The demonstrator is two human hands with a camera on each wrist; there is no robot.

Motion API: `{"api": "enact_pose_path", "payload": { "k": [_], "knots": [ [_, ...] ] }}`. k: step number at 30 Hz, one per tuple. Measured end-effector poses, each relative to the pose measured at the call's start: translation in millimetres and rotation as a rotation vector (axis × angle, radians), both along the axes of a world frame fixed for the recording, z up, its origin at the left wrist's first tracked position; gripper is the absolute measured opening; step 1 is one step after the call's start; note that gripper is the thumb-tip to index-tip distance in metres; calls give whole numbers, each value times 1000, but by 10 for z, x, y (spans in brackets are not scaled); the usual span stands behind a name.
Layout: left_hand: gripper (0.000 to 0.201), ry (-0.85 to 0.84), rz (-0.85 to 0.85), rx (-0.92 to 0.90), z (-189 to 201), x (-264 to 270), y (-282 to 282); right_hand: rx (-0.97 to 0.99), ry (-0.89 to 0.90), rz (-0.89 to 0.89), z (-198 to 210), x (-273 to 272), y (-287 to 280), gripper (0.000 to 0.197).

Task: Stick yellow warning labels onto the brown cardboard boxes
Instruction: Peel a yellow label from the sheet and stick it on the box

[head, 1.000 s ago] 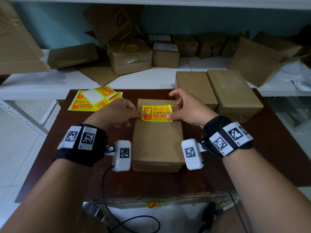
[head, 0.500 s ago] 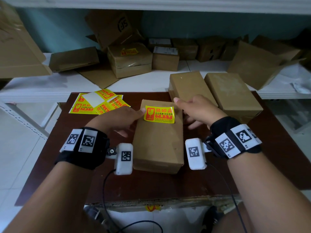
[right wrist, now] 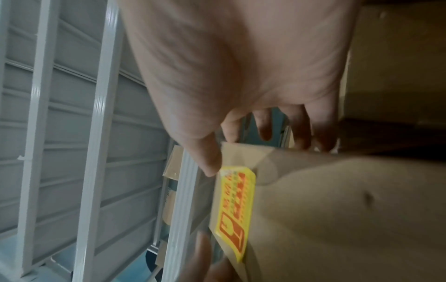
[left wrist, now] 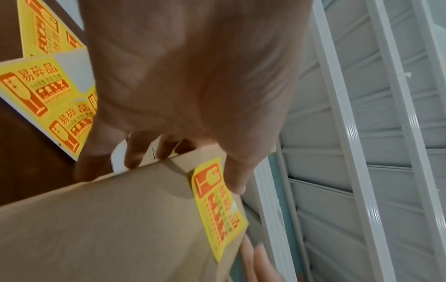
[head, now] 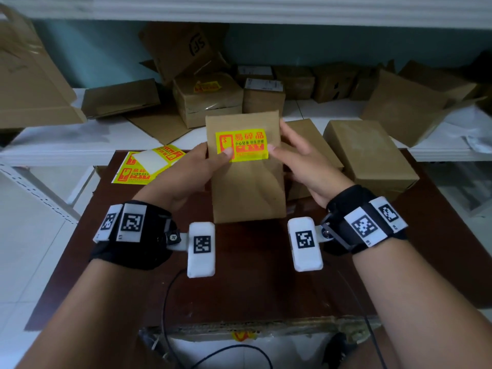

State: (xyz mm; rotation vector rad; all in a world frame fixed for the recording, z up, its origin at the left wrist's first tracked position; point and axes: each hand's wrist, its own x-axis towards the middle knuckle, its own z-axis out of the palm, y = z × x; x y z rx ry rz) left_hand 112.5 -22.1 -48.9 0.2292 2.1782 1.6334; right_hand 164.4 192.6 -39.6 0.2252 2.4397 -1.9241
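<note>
The fingers of the left hand (head: 186,171) pass behind the held box (head: 246,182) and are hidden in the head view; only the thumb shows on its front. The fingers of the right hand (head: 300,166) are likewise concealed behind the box. The small print on the label (head: 241,146) is too fine to read. Both wrist views are blurred; in the left wrist view the label (left wrist: 220,206) text is smeared. The sticker sheets (head: 149,166) beside the box are partly covered by the left hand. The desk (head: 253,288) surface under the box is hidden. Shelf boxes behind the held box are partly blocked.
</note>
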Motion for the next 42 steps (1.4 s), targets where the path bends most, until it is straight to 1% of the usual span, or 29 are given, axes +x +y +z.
{"api": "enact_pose_path", "payload": {
  "k": [2, 4, 6, 9, 11, 13, 18, 20, 21, 24, 25, 28, 29, 32, 34, 36, 39, 40, 42],
  "knots": [
    [34, 88, 77, 55, -11, 20, 86, -27, 53, -1, -68, -31, -83, 79],
    [35, 201, 179, 86, -59, 30, 161, -34, 77, -6, -144, -60, -169, 87],
    [43, 319, 280, 69, -117, 32, 209, -31, 109, -36, -205, -84, -231, 86],
    [51, 432, 332, 41, -176, 24, 246, -14, 160, -101, -282, -130, -286, 84],
    [49, 481, 341, 16, -219, -2, 242, 7, 156, -132, -331, -174, -323, 78],
    [43, 525, 359, -10, -261, -48, 218, 51, 150, -151, -375, -215, -346, 74],
    [36, 530, 336, -11, -324, -82, 194, 122, 154, -216, -415, -261, -350, 95],
    [34, 507, 319, -11, -347, -83, 200, 167, 170, -243, -409, -258, -356, 97],
    [34, 496, 313, -4, -354, -85, 206, 176, 178, -254, -415, -260, -357, 94],
    [36, 475, 295, 12, -346, -70, 221, 172, 203, -285, -417, -262, -378, 73],
    [38, 465, 294, 7, -337, -59, 229, 167, 210, -299, -413, -259, -390, 71],
    [40, 444, 301, -17, -336, -38, 257, 172, 206, -344, -417, -263, -392, 76],
    [41, 447, 302, -27, -340, -35, 260, 177, 212, -358, -412, -266, -380, 74],
    [42, 452, 300, -54, -357, -45, 241, 188, 218, -362, -392, -270, -320, 55],
    [42, 430, 305, -54, -379, -72, 212, 163, 221, -345, -405, -294, -273, 43],
    [43, 404, 313, -52, -399, -99, 187, 134, 227, -328, -460, -349, -229, 43],
    [39, 396, 312, -50, -401, -111, 156, 97, 214, -281, -518, -391, -189, 58],
    [39, 395, 314, -49, -390, -108, 146, 94, 202, -263, -519, -388, -183, 56],
    [38, 391, 318, -40, -375, -106, 129, 91, 193, -235, -516, -378, -168, 45]
  ]
}}
